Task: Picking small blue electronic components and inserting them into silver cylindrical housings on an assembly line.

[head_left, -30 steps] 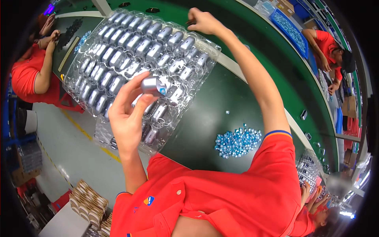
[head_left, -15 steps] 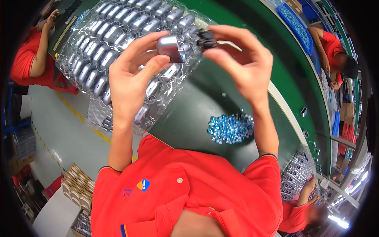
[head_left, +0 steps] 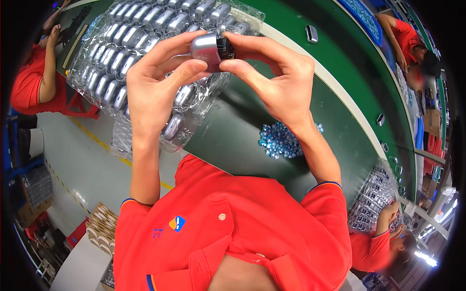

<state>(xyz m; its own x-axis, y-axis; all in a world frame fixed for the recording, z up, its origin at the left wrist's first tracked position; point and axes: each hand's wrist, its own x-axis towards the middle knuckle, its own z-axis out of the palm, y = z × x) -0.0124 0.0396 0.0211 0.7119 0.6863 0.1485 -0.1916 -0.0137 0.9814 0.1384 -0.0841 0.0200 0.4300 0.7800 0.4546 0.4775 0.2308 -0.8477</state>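
Observation:
My left hand grips a rounded silver-grey plastic housing between thumb and fingers, held up over the workbench. My right hand pinches a small black plastic part that sits at the housing's open right side, partly inside it as far as I can see. Behind my left hand lies a clear plastic tray filled with rows of similar silver housings. A pile of small shiny blue beads or parts rests on the green bench, just below my right forearm.
A green conveyor belt curves along the far right, carrying silver pieces. Another tray of small dark parts stands at lower right, near a co-worker's arm. Other co-workers in red sit at the left and upper right.
My right hand has moved left, bringing the black part from apart to against the housing's open side. Another silver piece now shows on the belt at the top.

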